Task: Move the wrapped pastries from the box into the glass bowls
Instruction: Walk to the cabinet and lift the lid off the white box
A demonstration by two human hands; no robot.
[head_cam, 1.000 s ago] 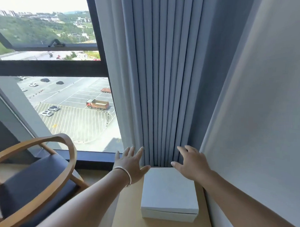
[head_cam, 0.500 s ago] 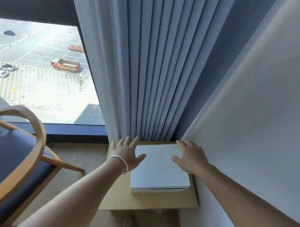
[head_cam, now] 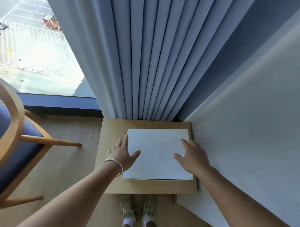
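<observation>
A corner of a room, with a pale wall (head_cam: 248, 99) on the right and pleated blue-grey curtains (head_cam: 147, 62) hanging down to a small wooden worktop (head_cam: 109, 180). To the left a window (head_cam: 29, 49) looks down on a parking lot, and a wooden chair (head_cam: 11, 125) with a dark blue seat stands on the light wood floor (head_cam: 67, 170).

A flat white box (head_cam: 157, 154) lies closed on the worktop, nearer its right side, close to the wall. The left hand (head_cam: 122, 154), with a thin silver bracelet (head_cam: 116, 164) on the wrist, is at the box's left edge, fingers spread and loose, thumb reaching over the lid. The right hand (head_cam: 192, 157) is over the right edge, likewise spread flat and gripping nothing. Whether either palm actually presses on the lid cannot be told.

Below the worktop's near edge, two light sneakers (head_cam: 137, 209) with white socks stand on the floor.
</observation>
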